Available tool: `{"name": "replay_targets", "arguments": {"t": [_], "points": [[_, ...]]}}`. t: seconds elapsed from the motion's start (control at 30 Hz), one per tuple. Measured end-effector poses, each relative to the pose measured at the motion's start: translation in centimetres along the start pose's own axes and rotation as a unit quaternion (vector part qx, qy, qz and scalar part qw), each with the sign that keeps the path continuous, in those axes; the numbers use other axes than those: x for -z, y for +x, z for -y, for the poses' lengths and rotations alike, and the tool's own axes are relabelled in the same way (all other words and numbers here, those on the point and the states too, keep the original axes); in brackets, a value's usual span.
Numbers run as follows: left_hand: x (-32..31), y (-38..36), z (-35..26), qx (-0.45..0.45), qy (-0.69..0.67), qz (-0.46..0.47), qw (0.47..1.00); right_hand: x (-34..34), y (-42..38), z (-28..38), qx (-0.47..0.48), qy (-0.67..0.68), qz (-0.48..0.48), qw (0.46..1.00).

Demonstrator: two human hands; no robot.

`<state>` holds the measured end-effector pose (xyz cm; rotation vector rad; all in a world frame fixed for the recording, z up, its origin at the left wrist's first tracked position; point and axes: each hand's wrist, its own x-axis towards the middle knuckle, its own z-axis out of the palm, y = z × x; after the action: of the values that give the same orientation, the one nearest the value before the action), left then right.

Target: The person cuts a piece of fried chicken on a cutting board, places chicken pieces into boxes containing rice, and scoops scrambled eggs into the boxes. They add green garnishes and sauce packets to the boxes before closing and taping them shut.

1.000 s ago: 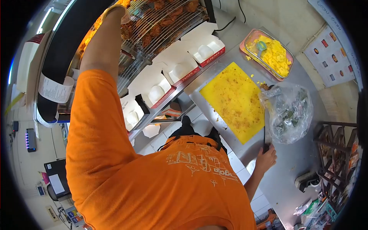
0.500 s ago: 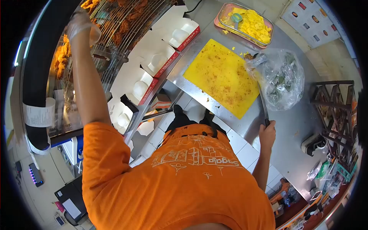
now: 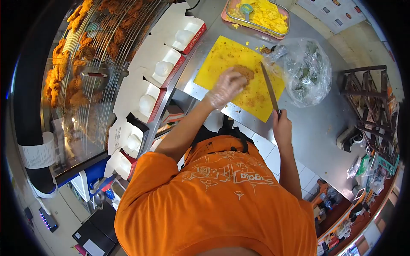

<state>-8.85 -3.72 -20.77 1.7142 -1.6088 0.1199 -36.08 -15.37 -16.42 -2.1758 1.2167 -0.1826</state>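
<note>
While the left hand (image 3: 226, 88) in its clear plastic glove curls its fingers on a flat, brown, crumb-coated food piece (image 3: 246, 72) atop a yellow rectangular cutting board (image 3: 212, 59), the right hand (image 3: 282, 126) grips a long, dark-handled steel knife (image 3: 268, 83) just right of the piece, tip pointing away from the body.

We're in the working kitchen of a takeaway food shop, by the look of it: fried pieces (image 3: 55, 79) crowd the wire racks behind display glass (image 3: 92, 138), printed cartons (image 3: 197, 39) line up open, and here's a steel counter (image 3: 318, 136) with a yellow cutting board (image 3: 215, 53) and a food tray (image 3: 225, 17).
</note>
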Motion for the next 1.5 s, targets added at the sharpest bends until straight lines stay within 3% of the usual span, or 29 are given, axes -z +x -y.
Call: {"name": "replay_targets", "arguments": {"t": [0.07,0.2,0.23,0.33,0.43,0.63,0.77,0.83,0.93,1.03,1.17,1.23,1.43,1.5], "points": [[1.0,0.4,-1.5,-0.06,0.067,0.104,0.991,-0.9,0.8,1.1,0.015,-0.025,0.014,0.999],[5.5,1.4,-0.6,-0.001,0.045,0.06,0.997,-1.4,1.8,3.8,0.026,-0.099,0.074,0.992],[5.5,1.2,0.0,0.06,0.042,0.037,0.997,-1.4,2.1,4.8,0.033,-0.117,0.086,0.989],[4.3,2.9,0.1,-0.002,0.082,0.149,0.985,-3.1,3.2,5.3,0.033,-0.157,0.125,0.979],[1.9,2.5,0.6,0.047,0.057,0.282,0.957,-2.9,4.1,6.6,0.027,-0.176,0.148,0.973],[1.9,3.0,1.4,0.033,0.069,0.314,0.946,-5.4,4.4,4.4,0.027,-0.183,0.136,0.973],[3.5,3.8,1.7,0.005,0.097,0.287,0.953,-4.6,4.1,5.0,0.079,-0.148,0.105,0.98],[4.5,5.9,0.8,0.0,0.064,0.254,0.965,-3.4,4.8,5.1,0.056,-0.169,0.09,0.98],[1.0,4.6,1.7,0.024,0.072,0.351,0.933,-4.6,4.0,2.7,0.048,-0.191,0.099,0.975],[0.7,4.1,2.9,0.007,0.101,0.354,0.93,-5.7,6.4,2.1,0.066,-0.177,0.083,0.978],[2.1,6.2,2.2,-0.031,0.103,0.319,0.942,-4.6,6.3,3.6,0.073,-0.149,0.093,0.982],[2.8,7.9,1.7,-0.051,0.086,0.289,0.952,-3.2,6.8,4.2,0.057,-0.14,0.053,0.987],[-1.8,7.1,3.8,-0.045,0.143,0.394,0.907,-5.2,7.7,1.6,0.036,-0.177,0.059,0.982],[-1.7,7.3,3.9,-0.049,0.13,0.391,0.91,-5.5,7.6,1.7,0.043,-0.175,0.06,0.982]]}}
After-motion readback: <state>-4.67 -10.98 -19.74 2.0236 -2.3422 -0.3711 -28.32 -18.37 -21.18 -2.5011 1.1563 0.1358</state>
